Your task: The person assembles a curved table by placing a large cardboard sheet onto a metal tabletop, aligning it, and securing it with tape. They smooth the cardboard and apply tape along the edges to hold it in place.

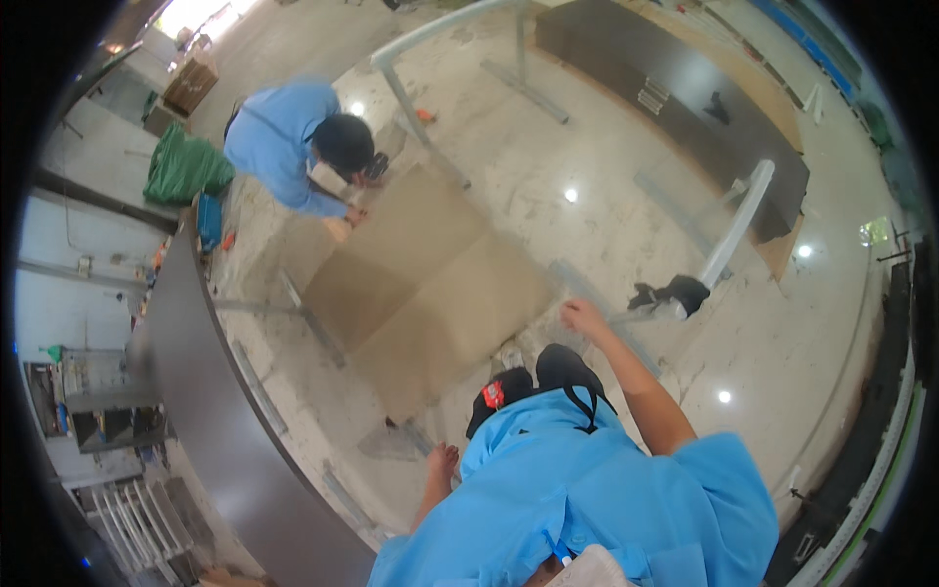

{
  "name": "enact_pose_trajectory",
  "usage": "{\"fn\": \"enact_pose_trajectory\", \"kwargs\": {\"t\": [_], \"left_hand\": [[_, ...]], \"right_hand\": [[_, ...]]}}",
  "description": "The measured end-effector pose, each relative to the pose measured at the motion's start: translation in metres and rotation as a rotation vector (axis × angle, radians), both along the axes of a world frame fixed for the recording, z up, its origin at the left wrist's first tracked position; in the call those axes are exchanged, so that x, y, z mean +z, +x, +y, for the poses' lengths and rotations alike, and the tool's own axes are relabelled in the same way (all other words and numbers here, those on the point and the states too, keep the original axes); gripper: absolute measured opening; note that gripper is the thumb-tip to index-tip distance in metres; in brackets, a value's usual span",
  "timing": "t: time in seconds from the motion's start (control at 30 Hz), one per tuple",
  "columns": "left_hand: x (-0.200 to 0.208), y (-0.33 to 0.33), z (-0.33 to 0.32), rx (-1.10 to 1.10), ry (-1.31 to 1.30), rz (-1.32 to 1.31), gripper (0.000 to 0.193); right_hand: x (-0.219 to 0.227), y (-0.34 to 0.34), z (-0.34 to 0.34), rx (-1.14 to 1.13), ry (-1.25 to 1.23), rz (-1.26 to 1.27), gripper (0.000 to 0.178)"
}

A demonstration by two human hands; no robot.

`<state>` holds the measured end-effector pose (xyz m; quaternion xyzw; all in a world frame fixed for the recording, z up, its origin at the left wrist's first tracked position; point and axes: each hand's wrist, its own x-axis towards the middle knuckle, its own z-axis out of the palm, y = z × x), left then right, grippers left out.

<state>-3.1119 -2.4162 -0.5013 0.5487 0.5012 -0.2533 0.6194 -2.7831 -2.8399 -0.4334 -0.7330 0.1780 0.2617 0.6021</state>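
A large brown cardboard sheet (440, 284) with a crease across it lies flat in front of me. My right hand (584, 320), fingers curled in, is beside the sheet's right corner; what it holds, if anything, does not show. Low on the left, my left hand (443, 460) also has bent fingers, close to a grey metal bar (419, 437) by the sheet's near edge. Whether anything is in that hand is hidden. Across the sheet, a co-worker (289, 147) in a blue shirt bends down, with a hand at its far left edge.
A long dark board (225, 391) runs along the left. Another dark board (675, 108) lies at the far right on brown sheeting. A grey metal frame (401, 93) stands at the back. A white leg (738, 225) with black cloth (685, 292) is at the right, and a green bag (186, 166) at far left.
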Motion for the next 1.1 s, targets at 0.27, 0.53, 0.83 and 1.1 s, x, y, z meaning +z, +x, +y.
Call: {"fn": "enact_pose_trajectory", "kwargs": {"t": [0.27,0.53,0.83,1.1], "left_hand": [[0.018,0.313,-0.036,-0.487,0.189,-0.179,0.048],[0.026,0.595,-0.183,-0.774,0.329,-0.492,0.038],[0.021,0.779,-0.284,-0.45,0.028,-0.025,0.026],[0.024,1.009,-0.363,-0.348,0.057,-0.097,0.033]], "right_hand": [[0.019,0.063,-0.092,-0.324,0.03,0.041,0.03],[-0.07,0.214,-0.185,-0.667,0.187,0.259,0.024],[-0.006,0.592,-0.33,-0.302,-0.043,-0.189,0.033],[0.017,0.833,-0.426,-0.354,0.037,-0.266,0.028]]}}
